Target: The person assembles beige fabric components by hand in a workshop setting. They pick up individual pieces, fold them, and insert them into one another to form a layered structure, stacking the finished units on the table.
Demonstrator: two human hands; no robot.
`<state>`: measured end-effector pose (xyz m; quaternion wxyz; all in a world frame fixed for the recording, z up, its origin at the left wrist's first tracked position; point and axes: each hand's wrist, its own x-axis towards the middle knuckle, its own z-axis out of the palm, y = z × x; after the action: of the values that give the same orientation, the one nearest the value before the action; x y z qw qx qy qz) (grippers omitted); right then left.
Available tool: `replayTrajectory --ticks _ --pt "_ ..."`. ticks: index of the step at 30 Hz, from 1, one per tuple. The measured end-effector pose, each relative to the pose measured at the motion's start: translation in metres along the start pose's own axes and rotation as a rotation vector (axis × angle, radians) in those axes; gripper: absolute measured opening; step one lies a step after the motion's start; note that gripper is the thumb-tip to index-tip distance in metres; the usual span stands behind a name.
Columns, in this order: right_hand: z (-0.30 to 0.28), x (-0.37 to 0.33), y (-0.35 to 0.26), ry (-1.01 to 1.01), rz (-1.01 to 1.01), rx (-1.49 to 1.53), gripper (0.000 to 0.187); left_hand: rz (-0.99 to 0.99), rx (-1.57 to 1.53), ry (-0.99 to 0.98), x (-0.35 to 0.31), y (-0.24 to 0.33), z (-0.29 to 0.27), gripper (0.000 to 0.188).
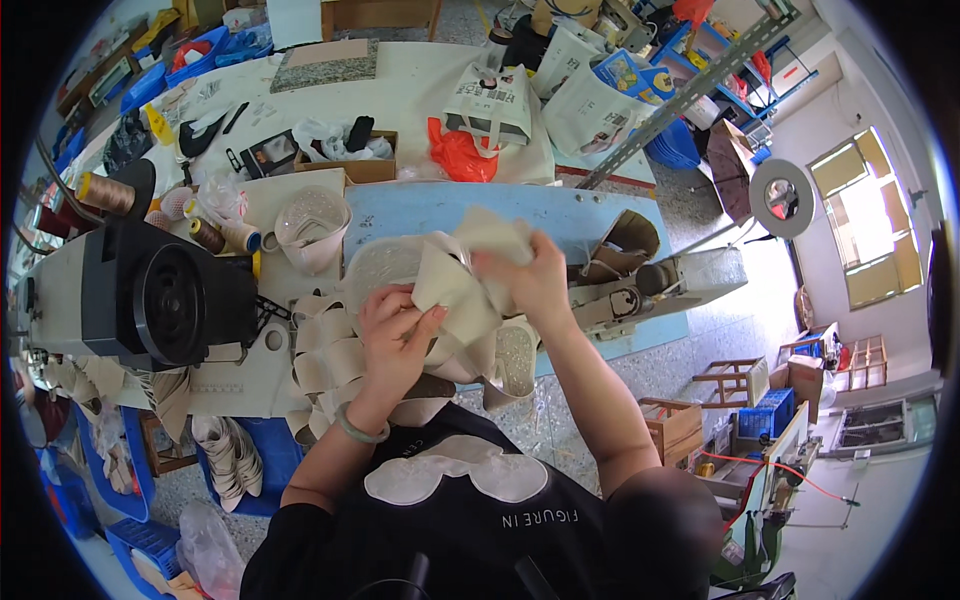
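My left hand [393,335], a bracelet on its wrist, has its fingers closed on a cream shoe-upper piece [460,305]. My right hand [532,285] grips a second cream piece [492,232], blurred by motion, just above and to the right of the first. Whether the two pieces are joined, I cannot tell. Beneath the hands sits a pale plastic basket [375,262], partly covered. Strapped cream shoe uppers [328,350] are heaped left of my left wrist. More cream pieces hang at the table edge below the hands.
A sewing machine [170,305] with a black handwheel stands at the left, thread cones [208,236] behind it. Beyond the basket are a white container [312,230] and a blue tabletop [405,208]. A machine arm [690,275] extends right. Blue crates [265,470] stand lower left.
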<state>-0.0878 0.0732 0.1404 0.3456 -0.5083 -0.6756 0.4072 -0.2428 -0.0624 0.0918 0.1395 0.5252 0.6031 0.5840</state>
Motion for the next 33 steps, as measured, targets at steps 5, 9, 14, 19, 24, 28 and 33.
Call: replayTrajectory --ticks 5,9,14,19,24,28,33 --pt "-0.035 0.04 -0.016 0.15 0.093 0.487 0.043 -0.404 -0.435 0.0 -0.001 0.01 -0.011 0.014" --pt "-0.011 0.015 -0.023 -0.1 -0.032 -0.061 0.061 -0.403 -0.41 -0.01 -0.001 0.002 -0.007 0.02" --pt "0.02 -0.025 -0.022 -0.341 -0.012 -0.446 0.085 -0.181 -0.09 -0.137 0.007 -0.011 -0.005 0.022" --pt "0.002 -0.002 -0.031 -0.126 0.029 -0.126 0.079 -0.152 0.2 0.104 -0.019 -0.002 -0.003 0.018" --pt "0.001 -0.005 -0.038 -0.085 0.007 -0.141 0.071 -0.288 0.1 -0.069 -0.015 0.001 0.016 0.026" --pt "0.006 -0.002 -0.026 -0.033 -0.039 -0.226 0.069 -0.727 -0.898 -0.055 -0.008 0.002 0.031 0.029" --pt "-0.016 0.066 -0.025 0.134 -0.048 -0.041 0.07 -0.555 -0.797 -0.269 -0.017 0.005 0.01 0.032"
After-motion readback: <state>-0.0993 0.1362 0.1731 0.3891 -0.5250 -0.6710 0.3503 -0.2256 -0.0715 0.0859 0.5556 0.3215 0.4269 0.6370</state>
